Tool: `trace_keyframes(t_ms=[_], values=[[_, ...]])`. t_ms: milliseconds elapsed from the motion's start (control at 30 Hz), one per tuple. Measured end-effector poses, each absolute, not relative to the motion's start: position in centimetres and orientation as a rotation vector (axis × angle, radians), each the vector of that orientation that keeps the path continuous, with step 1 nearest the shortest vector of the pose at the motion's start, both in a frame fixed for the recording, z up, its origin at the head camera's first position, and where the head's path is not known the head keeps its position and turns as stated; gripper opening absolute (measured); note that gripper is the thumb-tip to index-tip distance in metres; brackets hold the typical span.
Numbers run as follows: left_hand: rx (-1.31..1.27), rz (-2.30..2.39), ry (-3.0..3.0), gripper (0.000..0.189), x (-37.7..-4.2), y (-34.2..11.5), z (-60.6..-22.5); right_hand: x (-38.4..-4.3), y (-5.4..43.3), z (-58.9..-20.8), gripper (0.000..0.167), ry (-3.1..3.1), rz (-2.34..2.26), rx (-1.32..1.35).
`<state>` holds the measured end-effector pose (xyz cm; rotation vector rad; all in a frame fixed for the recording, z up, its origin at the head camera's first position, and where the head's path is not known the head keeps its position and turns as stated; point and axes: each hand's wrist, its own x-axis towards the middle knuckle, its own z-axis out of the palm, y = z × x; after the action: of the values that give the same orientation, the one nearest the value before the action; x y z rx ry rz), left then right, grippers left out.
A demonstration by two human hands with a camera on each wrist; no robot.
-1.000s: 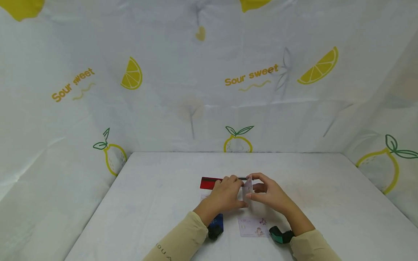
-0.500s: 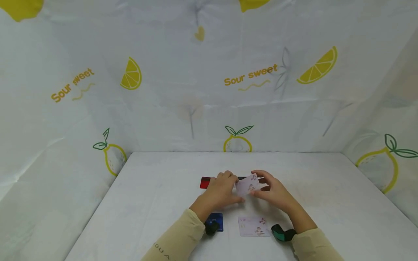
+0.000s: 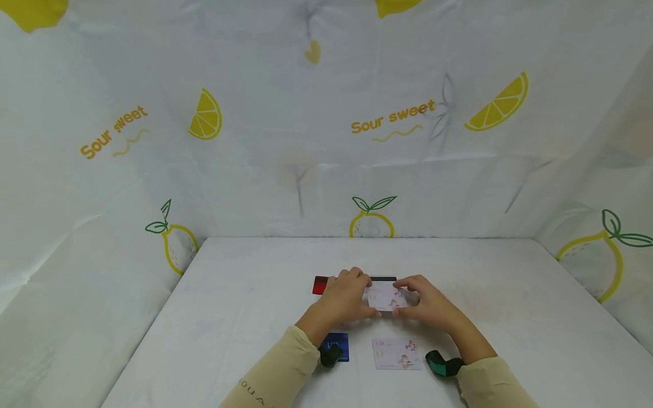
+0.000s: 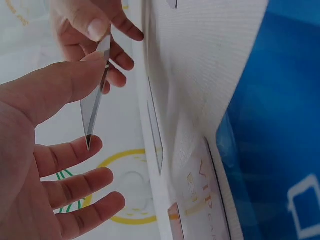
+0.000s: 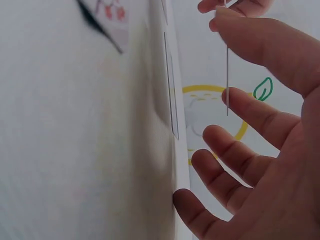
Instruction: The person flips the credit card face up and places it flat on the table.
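A pale pink card with a floral print (image 3: 386, 297) hangs above the table between both hands, its printed face toward the head view. My left hand (image 3: 343, 299) pinches its left end between thumb and index finger, the other fingers spread apart. At the right end, my right hand (image 3: 427, 306) holds it with thumb and index fingertips. Both wrist views show the card nearly edge-on. Behind it a card with a dark stripe (image 3: 384, 279) lies on the table, and a red card (image 3: 319, 285) is partly hidden by my left hand.
Nearer the front lie a blue card (image 3: 340, 343), partly covered by the left wrist camera, and a pale pink VIP card (image 3: 397, 355). The white table (image 3: 245, 328) ends at a lemon-print sheet (image 3: 275, 187) behind.
The pale pink card has turned from nearly edge-on, through a tilt, to level and facing the head view. My right hand has lowered slightly with it; the left has shifted a little left.
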<state>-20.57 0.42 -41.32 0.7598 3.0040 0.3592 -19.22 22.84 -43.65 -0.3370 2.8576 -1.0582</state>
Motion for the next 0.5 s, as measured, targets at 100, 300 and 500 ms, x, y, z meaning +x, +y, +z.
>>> trace_keyframes(t_ms=[100,300,500], values=[[0.756,0.347,3.003,0.058,-20.52,0.44,-41.47,-19.16,22.8,-43.62,0.066,2.852,-1.015,-0.332],[0.769,0.315,3.001,0.058,-20.5,0.55,-41.67,-18.84,22.66,-43.44,0.065,2.839,-0.967,-0.295],[0.788,0.243,2.974,0.058,-20.42,0.68,-41.81,-18.91,22.77,-43.48,0.062,2.832,-0.965,-0.29]])
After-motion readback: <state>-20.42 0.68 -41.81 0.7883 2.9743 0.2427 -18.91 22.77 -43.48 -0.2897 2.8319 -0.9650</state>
